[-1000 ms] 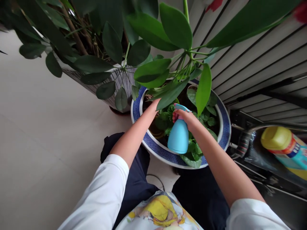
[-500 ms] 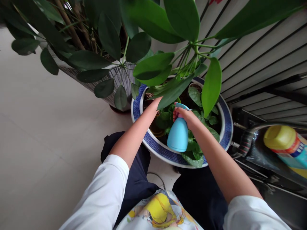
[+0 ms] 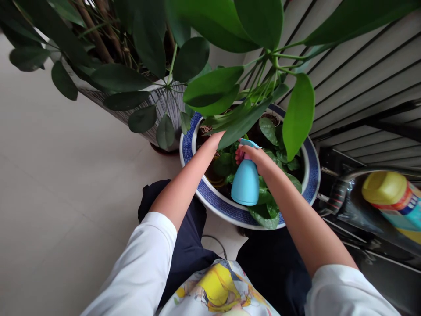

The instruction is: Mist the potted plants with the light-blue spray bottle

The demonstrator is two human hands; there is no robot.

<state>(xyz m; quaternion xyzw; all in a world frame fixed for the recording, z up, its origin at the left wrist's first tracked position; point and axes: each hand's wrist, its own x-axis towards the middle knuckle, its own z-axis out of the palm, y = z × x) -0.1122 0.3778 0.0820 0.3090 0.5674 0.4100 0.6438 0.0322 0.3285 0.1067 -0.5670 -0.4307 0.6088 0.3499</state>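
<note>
My right hand (image 3: 255, 157) is wrapped around the neck and trigger of a light blue spray bottle (image 3: 245, 182), held over a blue-and-white rimmed plant pot (image 3: 197, 186). Small green leaves (image 3: 272, 158) fill the pot below the bottle. My left hand (image 3: 215, 139) reaches into the pot on the left and goes under a long green leaf (image 3: 241, 125), so its fingers are hidden. Dark soil shows beside it.
A taller plant with broad leaves in a grey striped pot (image 3: 158, 109) stands behind left. A slatted wall (image 3: 358, 70) runs on the right. A yellow-capped bottle (image 3: 393, 199) lies on a dark rack at right. Pale tiled floor (image 3: 49, 175) spreads to the left.
The view has shifted slightly, with the leaves rising in frame. My right hand and the spray bottle have edged a little up and right over the pot. My left hand stays under the leaf.
</note>
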